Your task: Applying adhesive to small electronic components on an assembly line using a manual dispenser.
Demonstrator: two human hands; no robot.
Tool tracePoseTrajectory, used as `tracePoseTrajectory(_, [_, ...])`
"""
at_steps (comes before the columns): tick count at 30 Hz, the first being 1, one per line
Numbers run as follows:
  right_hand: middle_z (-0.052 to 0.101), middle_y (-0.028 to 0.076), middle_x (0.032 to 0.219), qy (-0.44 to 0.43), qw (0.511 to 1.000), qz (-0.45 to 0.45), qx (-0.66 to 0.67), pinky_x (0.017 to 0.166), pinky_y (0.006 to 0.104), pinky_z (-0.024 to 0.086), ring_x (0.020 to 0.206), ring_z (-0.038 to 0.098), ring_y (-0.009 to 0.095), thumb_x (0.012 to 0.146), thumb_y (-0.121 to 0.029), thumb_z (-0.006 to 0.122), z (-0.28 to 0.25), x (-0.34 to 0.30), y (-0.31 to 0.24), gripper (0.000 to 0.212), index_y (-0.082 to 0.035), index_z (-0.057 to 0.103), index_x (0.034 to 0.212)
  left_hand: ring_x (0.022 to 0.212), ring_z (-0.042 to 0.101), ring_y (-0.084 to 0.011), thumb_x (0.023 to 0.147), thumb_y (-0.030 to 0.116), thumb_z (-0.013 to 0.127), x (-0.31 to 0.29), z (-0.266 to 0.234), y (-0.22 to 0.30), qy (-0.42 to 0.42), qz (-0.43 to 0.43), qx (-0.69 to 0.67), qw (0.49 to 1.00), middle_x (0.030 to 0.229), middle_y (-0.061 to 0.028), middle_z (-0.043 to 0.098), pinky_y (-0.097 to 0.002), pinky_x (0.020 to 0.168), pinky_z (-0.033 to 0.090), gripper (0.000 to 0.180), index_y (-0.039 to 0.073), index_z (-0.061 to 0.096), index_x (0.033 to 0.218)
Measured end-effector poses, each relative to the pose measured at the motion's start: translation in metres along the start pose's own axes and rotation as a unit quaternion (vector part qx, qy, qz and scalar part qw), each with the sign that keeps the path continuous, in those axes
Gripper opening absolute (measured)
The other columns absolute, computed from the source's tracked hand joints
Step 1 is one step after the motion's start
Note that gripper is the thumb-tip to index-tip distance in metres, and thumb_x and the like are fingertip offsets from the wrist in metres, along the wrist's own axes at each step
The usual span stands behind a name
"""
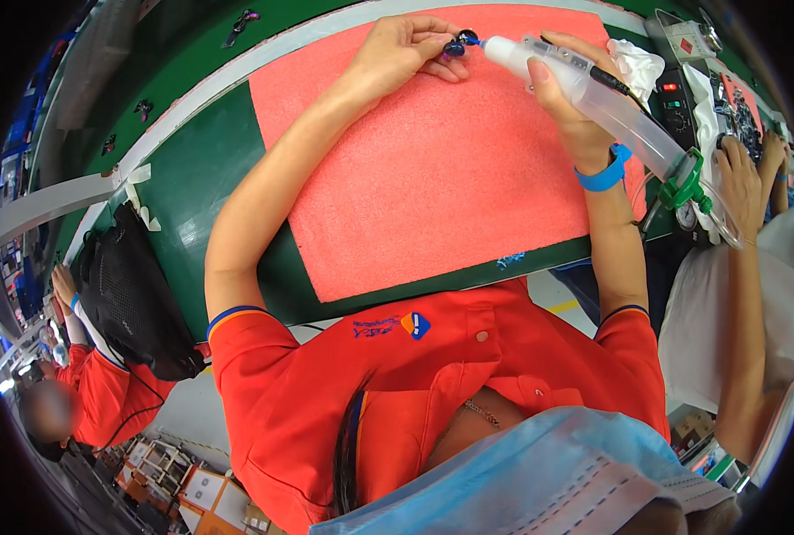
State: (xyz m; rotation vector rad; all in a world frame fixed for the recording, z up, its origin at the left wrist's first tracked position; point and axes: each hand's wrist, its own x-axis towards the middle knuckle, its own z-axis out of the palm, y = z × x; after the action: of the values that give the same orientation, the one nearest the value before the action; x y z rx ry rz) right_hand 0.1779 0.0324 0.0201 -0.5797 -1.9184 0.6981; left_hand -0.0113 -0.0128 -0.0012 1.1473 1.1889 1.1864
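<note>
My left hand (395, 58) is closed at the far edge of the pink foam mat (442, 187), pinching a small glossy dark part (454, 48) with a purple tint between its fingertips. In my right hand (580, 134) is a dispensing syringe (627, 123), with a clear barrel, a white front and a green cap with a tube. Thumb and fingers wrap around it. The syringe's blue tip points left and meets or nearly meets the dark part; I cannot tell whether they touch. A blue band (604, 174) circles my right wrist.
A black control box (676, 105) and crumpled white tissue (636, 64) stand right of the mat. A co-worker's hand (740, 178) works beyond them. Dark parts (143, 109) lie on the green strip past the pale rail. A black bag (134, 299) hangs left.
</note>
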Motion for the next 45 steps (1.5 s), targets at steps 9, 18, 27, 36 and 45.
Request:
tracePoseTrajectory(9, [0.059,0.010,0.074,-0.011,1.000,-0.003,0.003,0.054,0.0199,0.046,0.058,0.057,0.011,0.068,-0.006,0.065,0.000,0.002,-0.005,0.028,0.001,0.056,0.094,0.073,0.060,-0.0174,0.084,0.008,0.041,0.002,-0.001,-0.003,-0.005,-0.007,0.001,1.000,0.085,-0.0144,0.058,-0.0236,0.068,0.050,0.024,-0.008,0.047,0.101])
tracePoseTrajectory(18, [0.057,0.019,0.083,0.022,0.996,-0.081,0.040,0.053,0.0255,0.048,0.058,0.058,0.020,0.072,-0.008,0.059,-0.006,0.007,-0.003,0.034,0.004,0.047,0.102,0.071,0.060,-0.0159,0.083,0.008,0.045,0.000,-0.007,-0.002,0.044,-0.010,-0.047,0.998,0.083,-0.0118,0.058,-0.0222,0.065,0.050,0.021,-0.007,0.050,0.097])
tracePoseTrajectory(27, [0.054,0.016,0.087,0.146,0.964,0.104,0.195,0.053,0.0258,0.048,0.065,0.058,0.020,0.079,-0.008,0.051,-0.005,0.012,0.011,0.042,0.005,0.034,0.115,0.062,0.061,-0.0126,0.075,0.007,0.058,-0.009,0.011,0.018,0.146,0.222,0.325,0.908,0.068,-0.0077,0.061,-0.0204,0.056,0.050,0.009,-0.001,0.057,0.078])
tracePoseTrajectory(36, [0.052,0.014,0.091,0.082,0.809,0.056,0.580,0.056,0.0242,0.047,0.067,0.056,0.017,0.079,-0.007,0.052,0.000,0.006,0.030,0.044,0.002,0.033,0.117,0.066,0.061,-0.0149,0.075,0.000,0.057,-0.008,0.020,0.014,0.039,0.139,0.012,0.989,0.074,-0.0124,0.059,-0.0218,0.059,0.050,0.012,-0.005,0.053,0.085])
tracePoseTrajectory(45, [0.051,0.014,0.094,0.123,0.941,0.221,0.226,0.058,0.0242,0.047,0.068,0.056,0.017,0.079,-0.009,0.053,0.001,0.020,-0.024,0.043,0.001,0.034,0.116,0.067,0.061,-0.0159,0.075,0.000,0.057,-0.010,0.015,0.013,0.049,0.115,0.008,0.992,0.075,-0.0143,0.059,-0.0222,0.060,0.051,0.015,-0.007,0.051,0.087])
